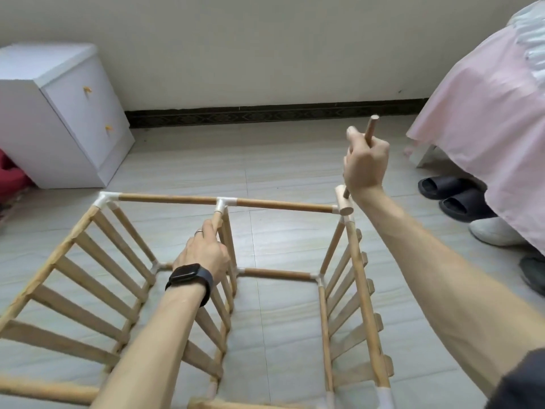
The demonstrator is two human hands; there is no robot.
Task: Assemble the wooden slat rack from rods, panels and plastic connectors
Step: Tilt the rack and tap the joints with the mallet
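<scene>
The wooden slat rack stood on the tiled floor and filled the lower half of the frame. It had three slat panels: one on the left, one in the middle and one on the right. A long top rod ran across the far side. White plastic connectors joined the rods at the corners, and a T-shaped connector sat in the middle of the top rod.

The left hand was in the middle of the frame. Its fingers were curled round the top of the middle panel, just under the T-shaped connector. There was a black watch on that wrist.

The right hand was higher up, right of the middle. It gripped the handle of a small wooden mallet. The mallet's head was down at the rack's far right corner, right at the corner connector.

A white drawer cabinet stood in the upper left. A bed with a pink cover was in the upper right, with black slippers beside it.
</scene>
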